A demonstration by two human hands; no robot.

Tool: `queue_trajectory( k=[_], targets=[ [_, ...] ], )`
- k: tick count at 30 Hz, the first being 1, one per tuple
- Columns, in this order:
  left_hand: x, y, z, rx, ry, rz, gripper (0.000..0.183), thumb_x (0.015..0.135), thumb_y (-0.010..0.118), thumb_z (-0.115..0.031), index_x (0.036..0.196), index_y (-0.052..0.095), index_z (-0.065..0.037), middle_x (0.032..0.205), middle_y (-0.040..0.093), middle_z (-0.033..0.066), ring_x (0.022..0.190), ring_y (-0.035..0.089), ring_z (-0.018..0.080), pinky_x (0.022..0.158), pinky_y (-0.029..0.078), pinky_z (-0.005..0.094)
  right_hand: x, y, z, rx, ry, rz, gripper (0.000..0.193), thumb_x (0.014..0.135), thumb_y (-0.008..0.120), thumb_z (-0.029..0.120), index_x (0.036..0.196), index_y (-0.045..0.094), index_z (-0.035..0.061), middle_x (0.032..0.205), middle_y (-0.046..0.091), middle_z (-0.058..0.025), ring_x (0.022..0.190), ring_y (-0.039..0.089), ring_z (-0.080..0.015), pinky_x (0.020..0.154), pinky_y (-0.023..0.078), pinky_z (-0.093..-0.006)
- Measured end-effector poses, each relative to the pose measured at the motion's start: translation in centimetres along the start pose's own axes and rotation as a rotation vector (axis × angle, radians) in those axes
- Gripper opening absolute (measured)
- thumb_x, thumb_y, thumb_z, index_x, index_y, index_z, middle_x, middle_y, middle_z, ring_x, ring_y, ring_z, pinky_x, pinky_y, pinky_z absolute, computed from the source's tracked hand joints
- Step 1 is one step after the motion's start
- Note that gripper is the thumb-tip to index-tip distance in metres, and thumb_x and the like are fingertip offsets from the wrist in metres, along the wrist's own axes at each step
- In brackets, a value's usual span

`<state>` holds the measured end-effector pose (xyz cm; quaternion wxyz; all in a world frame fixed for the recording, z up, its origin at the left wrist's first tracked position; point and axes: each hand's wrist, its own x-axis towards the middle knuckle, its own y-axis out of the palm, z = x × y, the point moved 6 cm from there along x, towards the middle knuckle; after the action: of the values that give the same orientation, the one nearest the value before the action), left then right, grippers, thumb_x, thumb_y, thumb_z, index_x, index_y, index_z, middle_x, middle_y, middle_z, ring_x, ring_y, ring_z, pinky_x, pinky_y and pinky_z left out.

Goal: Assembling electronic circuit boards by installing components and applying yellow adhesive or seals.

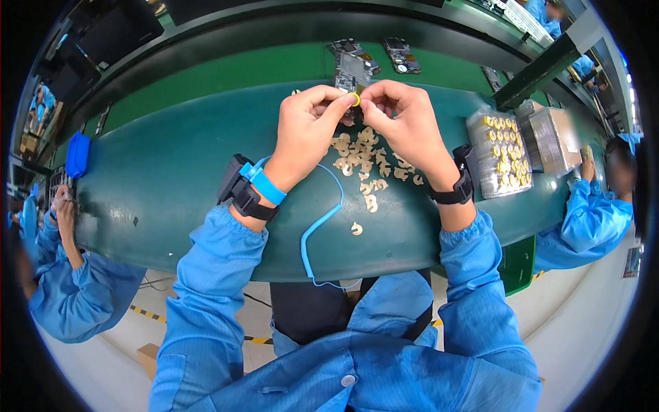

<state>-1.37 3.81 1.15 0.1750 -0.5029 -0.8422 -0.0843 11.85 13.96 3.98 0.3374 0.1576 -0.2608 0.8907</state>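
Observation:
My left hand pinches a small yellow ring-shaped piece between thumb and forefinger, over the far middle of the green table. Close against its right side is my right hand, thumb and forefinger pressed together; what they grip is too small to make out. Below and between the hands lies a loose scatter of cream C-shaped pieces. One such piece sits apart, nearer to me. Just beyond my fingertips is a circuit board, partly covered by them.
At the right stands a clear tray with rows of yellow pieces, beside stacked clear trays. Another board lies farther back. A blue cord runs from my left wrist strap. A blue bin and co-workers flank the table.

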Motion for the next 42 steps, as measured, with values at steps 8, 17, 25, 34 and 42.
queue_trajectory(
  k=[8, 17, 25, 34, 42],
  targets=[
    [-0.4, 0.3, -0.7, -0.039, 0.047, -0.050, 0.018, 0.102, 0.066, -0.008, 0.107, 0.073, 0.008, 0.098, 0.075, 0.0096, 0.088, 0.072, 0.0146, 0.082, 0.061, 0.0296, 0.0, 0.5, 0.4, 0.027, -0.016, -0.027, 0.011, 0.087, 0.072, 0.011, 0.090, 0.072, 0.0001, 0.076, 0.069, -0.0025, 0.070, 0.059, -0.0092, 0.065, 0.047, -0.0256],
    [0.2, -0.4, -0.1, -0.171, 0.009, -0.031, 0.021, 0.105, 0.062, -0.008, 0.109, 0.072, 0.010, 0.103, 0.074, 0.0128, 0.093, 0.072, 0.0184, 0.084, 0.064, 0.0343, -0.2, -2.2, -0.5, 0.047, 0.077, 0.113, 0.011, 0.084, 0.071, 0.011, 0.083, 0.069, -0.0002, 0.064, 0.053, 0.0017, 0.060, 0.043, -0.0024, 0.054, 0.035, -0.0234],
    [0.1, 0.3, 0.2, -0.141, -0.001, 0.018, 0.020, 0.105, 0.062, -0.008, 0.109, 0.072, 0.009, 0.104, 0.074, 0.0129, 0.093, 0.073, 0.0188, 0.083, 0.065, 0.0340, -0.3, -1.2, 0.3, -0.022, -0.079, -0.003, 0.013, 0.091, 0.077, 0.010, 0.096, 0.072, -0.0013, 0.078, 0.063, -0.0044, 0.061, 0.051, -0.0086, 0.056, 0.042, -0.0266],
    [-0.4, 0.7, 0.2, -0.363, -0.221, 0.066, 0.027, 0.106, 0.061, -0.015, 0.114, 0.069, 0.010, 0.107, 0.073, 0.0176, 0.094, 0.075, 0.0253, 0.085, 0.064, 0.0368, -1.0, -1.1, 2.4, -0.353, -0.545, -0.203, 0.014, 0.083, 0.076, 0.001, 0.097, 0.074, 0.0047, 0.087, 0.069, -0.0068, 0.076, 0.069, -0.0260, 0.066, 0.056, -0.0356],
    [-0.1, 0.7, 0.3, -0.255, -0.077, 0.026, 0.023, 0.106, 0.060, -0.010, 0.111, 0.070, 0.010, 0.108, 0.073, 0.0168, 0.094, 0.074, 0.0217, 0.085, 0.065, 0.0355, -0.7, -1.4, 1.8, -0.165, -0.396, -0.134, 0.013, 0.088, 0.075, 0.002, 0.100, 0.077, 0.0003, 0.089, 0.071, -0.0108, 0.076, 0.068, -0.0211, 0.068, 0.054, -0.0316]
  ],
)
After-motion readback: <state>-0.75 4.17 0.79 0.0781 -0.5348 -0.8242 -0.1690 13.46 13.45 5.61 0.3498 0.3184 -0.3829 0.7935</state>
